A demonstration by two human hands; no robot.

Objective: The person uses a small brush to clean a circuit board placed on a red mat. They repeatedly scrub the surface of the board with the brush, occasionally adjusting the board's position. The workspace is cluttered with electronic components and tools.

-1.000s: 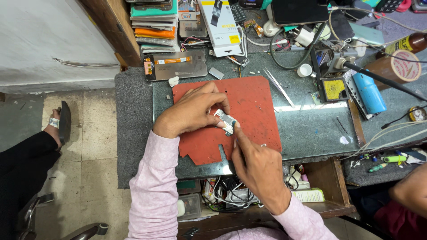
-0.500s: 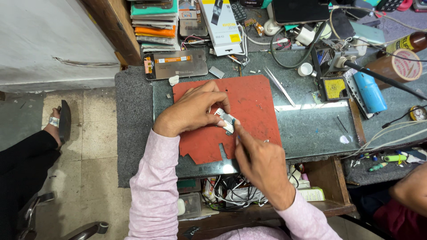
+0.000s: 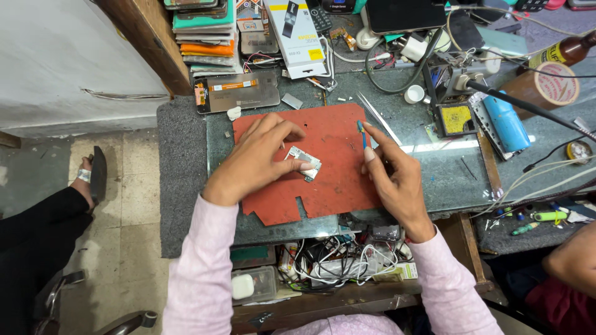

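L hand pinches small metal part on red mat; R hand grips blue tool

The left hand covers part of the small silver part on the red mat, so its full outline cannot be told. The thin blue tool in the right hand is too small to identify, and its lower end is hidden behind the fingers. At the worktop's far edge, the stack of flat devices and the dark tablet are cut off by the picture's top. Another person's arm is cut off by the picture's right side, the hand unseen.
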